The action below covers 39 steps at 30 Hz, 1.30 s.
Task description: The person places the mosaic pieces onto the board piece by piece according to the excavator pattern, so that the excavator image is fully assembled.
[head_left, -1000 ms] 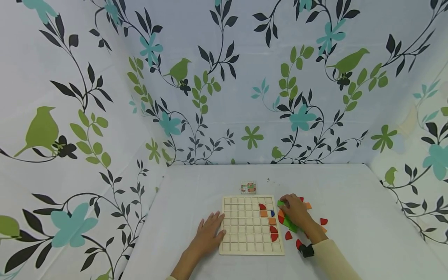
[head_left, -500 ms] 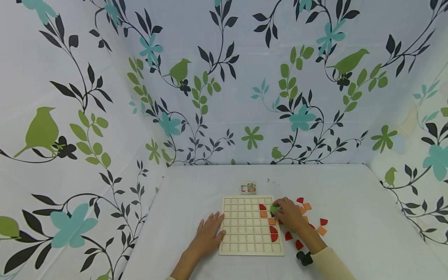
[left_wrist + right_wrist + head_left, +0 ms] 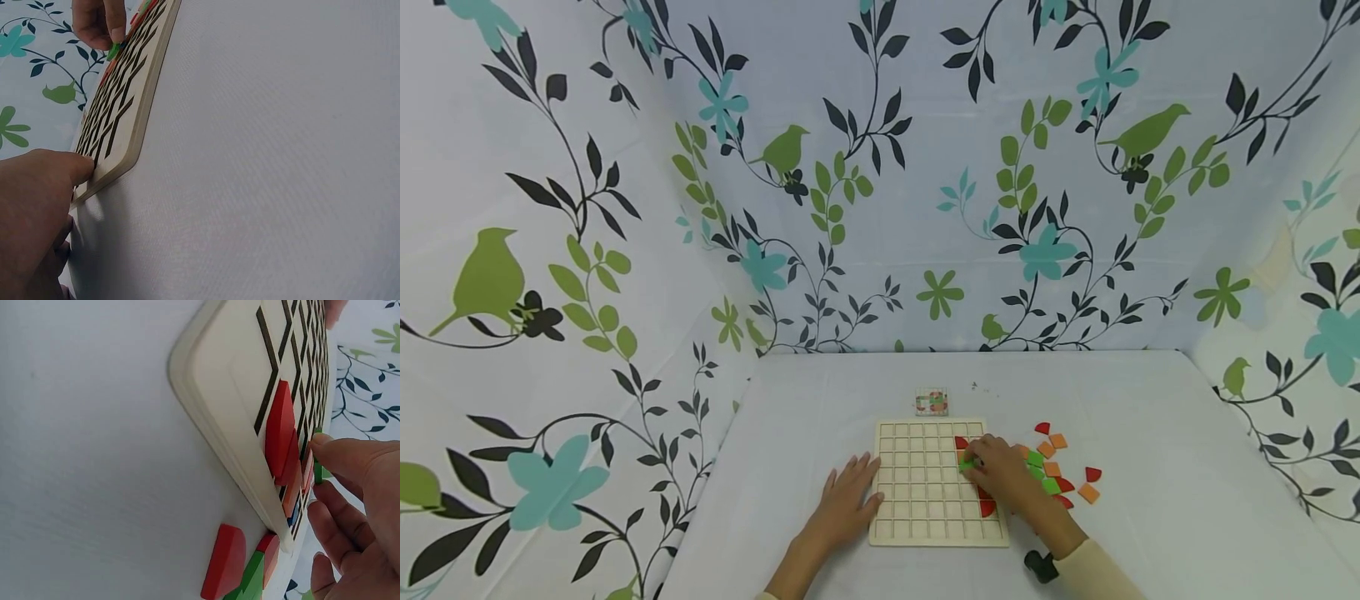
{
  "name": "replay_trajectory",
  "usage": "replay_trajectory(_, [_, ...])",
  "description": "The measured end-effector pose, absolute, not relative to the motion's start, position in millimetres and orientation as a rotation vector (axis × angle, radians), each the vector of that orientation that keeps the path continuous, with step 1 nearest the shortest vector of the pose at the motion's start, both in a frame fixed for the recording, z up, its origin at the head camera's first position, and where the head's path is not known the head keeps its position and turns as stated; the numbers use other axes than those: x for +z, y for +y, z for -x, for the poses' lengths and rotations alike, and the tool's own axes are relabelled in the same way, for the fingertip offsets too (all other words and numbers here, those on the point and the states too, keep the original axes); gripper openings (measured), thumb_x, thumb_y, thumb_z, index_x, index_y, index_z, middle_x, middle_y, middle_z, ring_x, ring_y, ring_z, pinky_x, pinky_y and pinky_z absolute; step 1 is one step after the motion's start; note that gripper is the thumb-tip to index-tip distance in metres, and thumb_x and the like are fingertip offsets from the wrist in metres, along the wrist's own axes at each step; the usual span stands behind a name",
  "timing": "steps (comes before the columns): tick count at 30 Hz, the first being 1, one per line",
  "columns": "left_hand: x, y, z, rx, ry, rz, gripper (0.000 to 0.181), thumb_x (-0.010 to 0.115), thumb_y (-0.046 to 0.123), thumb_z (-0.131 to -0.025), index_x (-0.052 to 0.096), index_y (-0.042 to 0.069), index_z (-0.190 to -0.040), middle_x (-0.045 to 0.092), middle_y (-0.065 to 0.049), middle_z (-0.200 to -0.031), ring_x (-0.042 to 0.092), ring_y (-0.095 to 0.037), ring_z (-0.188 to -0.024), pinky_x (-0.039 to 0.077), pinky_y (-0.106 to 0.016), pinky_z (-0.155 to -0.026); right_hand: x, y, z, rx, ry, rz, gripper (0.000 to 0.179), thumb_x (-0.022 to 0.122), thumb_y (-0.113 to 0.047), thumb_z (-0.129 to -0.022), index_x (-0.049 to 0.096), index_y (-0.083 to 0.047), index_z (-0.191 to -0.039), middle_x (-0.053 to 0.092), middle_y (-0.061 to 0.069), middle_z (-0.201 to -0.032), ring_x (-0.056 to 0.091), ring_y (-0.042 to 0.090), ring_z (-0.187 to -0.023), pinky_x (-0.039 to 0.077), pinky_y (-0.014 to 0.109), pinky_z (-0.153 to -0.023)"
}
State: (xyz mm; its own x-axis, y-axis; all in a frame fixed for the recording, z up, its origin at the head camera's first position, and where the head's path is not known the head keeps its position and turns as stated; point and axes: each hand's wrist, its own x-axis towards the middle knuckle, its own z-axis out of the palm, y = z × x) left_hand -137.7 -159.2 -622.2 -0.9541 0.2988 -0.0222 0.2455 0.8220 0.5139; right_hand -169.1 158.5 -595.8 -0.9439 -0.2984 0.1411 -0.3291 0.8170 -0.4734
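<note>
A wooden grid board (image 3: 917, 500) lies on the white cloth, with red and orange pieces set in cells along its right side. My left hand (image 3: 847, 500) rests at the board's left edge, fingers spread, thumb on the rim in the left wrist view. Over the upper right cells, my right hand (image 3: 1000, 471) pinches a small green square tile (image 3: 318, 456) between thumb and fingertips, tilted on edge close above the board. Red quarter-round pieces (image 3: 280, 431) sit in the near cells in the right wrist view. Past them, a blue piece (image 3: 292, 515) shows in part.
Right of the board lies a loose scatter of green, orange (image 3: 1089, 493) and red pieces (image 3: 1093, 474). A small picture card (image 3: 932, 402) with a coloured pattern lies behind the board. The black wrist camera (image 3: 1040, 567) sits at my right sleeve.
My right hand has taken a green tile from the pile and carried it left over the board's upper right cells. The left hand has stayed in place.
</note>
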Motion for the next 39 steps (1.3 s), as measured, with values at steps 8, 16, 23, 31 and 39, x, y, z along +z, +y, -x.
replay_trajectory(8, [-623,-160,138,0.802,2.895,-0.443,0.062,0.057,0.038,-0.108,0.041,0.016,-0.163,0.035,-0.013,-0.171,0.026,-0.039,-0.160,0.012,-0.073,-0.125,-600,154,168,0.677,-2.941,-0.546,0.016,0.084,-0.021,-0.092,0.069,-0.020,-0.097,0.063,-0.005,-0.098,0.057,0.018,-0.095,0.040,0.039,-0.079])
replay_trajectory(16, [-621,-160,138,0.826,2.881,-0.445,0.061,0.057,0.038,-0.108,0.042,0.015,-0.163,0.035,-0.014,-0.171,0.026,-0.040,-0.160,0.012,-0.073,-0.125,-600,155,165,0.572,-2.970,-0.572,0.018,0.085,-0.027,-0.091,0.070,-0.022,-0.100,0.065,-0.006,-0.101,0.056,0.017,-0.096,0.038,0.037,-0.079])
replay_trajectory(23, [-621,-160,137,0.831,2.882,-0.441,0.062,0.057,0.038,-0.108,0.042,0.015,-0.163,0.035,-0.014,-0.170,0.026,-0.039,-0.160,0.012,-0.073,-0.125,-603,157,161,0.539,-2.950,-0.628,0.019,0.085,-0.026,-0.091,0.071,-0.020,-0.102,0.066,-0.005,-0.103,0.054,0.014,-0.093,0.037,0.035,-0.076])
replay_trajectory(31, [-620,-160,138,0.834,2.875,-0.439,0.061,0.057,0.037,-0.108,0.041,0.015,-0.163,0.035,-0.014,-0.171,0.026,-0.040,-0.160,0.011,-0.073,-0.125,-606,157,160,0.573,-2.880,-0.664,0.016,0.083,-0.025,-0.093,0.070,-0.020,-0.101,0.065,-0.006,-0.100,0.054,0.013,-0.091,0.034,0.034,-0.078])
replay_trajectory(39, [-620,-159,137,0.817,2.887,-0.441,0.061,0.058,0.037,-0.108,0.042,0.015,-0.163,0.035,-0.014,-0.170,0.027,-0.040,-0.160,0.012,-0.073,-0.125,-604,161,159,0.544,-2.903,-0.626,0.015,0.083,-0.024,-0.093,0.072,-0.019,-0.100,0.065,-0.005,-0.101,0.055,0.015,-0.094,0.041,0.037,-0.080])
